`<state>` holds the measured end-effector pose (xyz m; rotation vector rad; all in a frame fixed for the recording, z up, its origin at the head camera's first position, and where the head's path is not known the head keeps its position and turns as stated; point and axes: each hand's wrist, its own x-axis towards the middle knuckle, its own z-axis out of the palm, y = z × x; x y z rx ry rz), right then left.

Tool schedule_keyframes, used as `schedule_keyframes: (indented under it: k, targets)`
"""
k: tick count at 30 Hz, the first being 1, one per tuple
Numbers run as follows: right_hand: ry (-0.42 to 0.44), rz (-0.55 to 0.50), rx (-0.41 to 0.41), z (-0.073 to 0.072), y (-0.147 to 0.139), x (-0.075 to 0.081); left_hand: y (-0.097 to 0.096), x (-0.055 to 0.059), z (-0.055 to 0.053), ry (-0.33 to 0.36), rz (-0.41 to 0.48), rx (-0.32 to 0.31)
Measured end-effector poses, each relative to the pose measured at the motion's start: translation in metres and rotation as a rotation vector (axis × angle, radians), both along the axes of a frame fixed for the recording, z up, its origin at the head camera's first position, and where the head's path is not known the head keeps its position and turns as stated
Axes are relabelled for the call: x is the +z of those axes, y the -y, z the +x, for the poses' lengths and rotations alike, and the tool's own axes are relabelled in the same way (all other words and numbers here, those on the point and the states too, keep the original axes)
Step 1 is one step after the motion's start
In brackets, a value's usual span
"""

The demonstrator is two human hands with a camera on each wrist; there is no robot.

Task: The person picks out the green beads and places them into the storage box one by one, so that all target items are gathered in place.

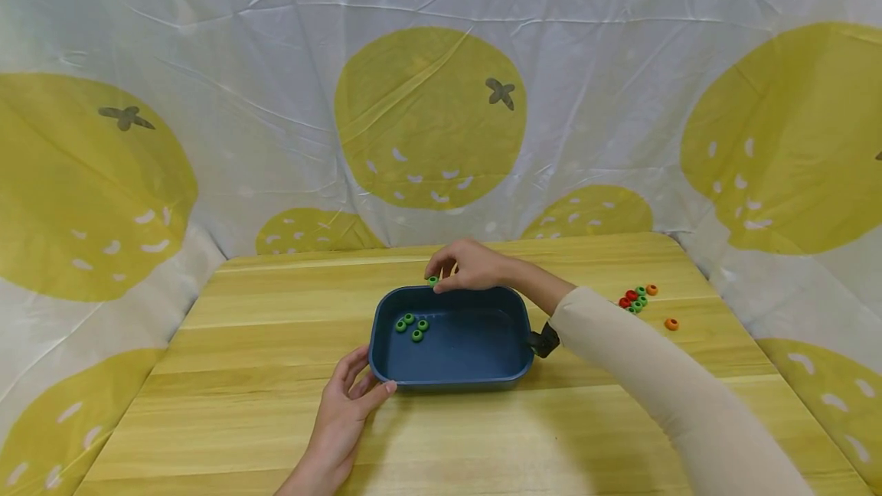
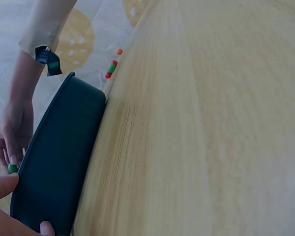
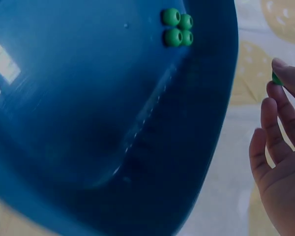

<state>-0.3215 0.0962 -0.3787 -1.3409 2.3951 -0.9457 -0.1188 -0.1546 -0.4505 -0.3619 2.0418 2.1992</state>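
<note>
A blue rectangular basin (image 1: pixel 455 383) with rounded corners sits on the wooden table. My left hand (image 1: pixel 350 396) holds its near left corner, thumb on the rim and fingers along the outer wall. Inside, toward the left, several green beads (image 1: pixel 416 336) lie close together; the right wrist view shows holes through these green beads (image 3: pixel 171 17). Over the basin's far rim, my right hand (image 1: pixel 472 265) pinches one more green bead (image 1: pixel 432 281) between thumb and fingertip. In the right wrist view that pinched bead (image 3: pixel 276 78) is mostly covered by the thumb.
Right of the basin, a loose group of red beads (image 1: pixel 624 302), green beads (image 1: pixel 641 301) and orange beads (image 1: pixel 671 324) lies on the table (image 1: pixel 262 343). A small black device (image 1: pixel 544 340) is worn at the right wrist. Behind stands a fruit-print cloth (image 1: pixel 599 113).
</note>
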Motion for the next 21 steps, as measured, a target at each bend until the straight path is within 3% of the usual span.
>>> schedule_keyframes:
  k: [11, 21]
  targets:
    - [0.009, 0.017, 0.054, 0.002, 0.033, -0.005, 0.001, -0.001, -0.001, 0.003, -0.012, 0.000]
    - [0.042, -0.009, 0.052, 0.001, 0.034, -0.011, 0.001, -0.001, 0.000, 0.000, -0.010, -0.008]
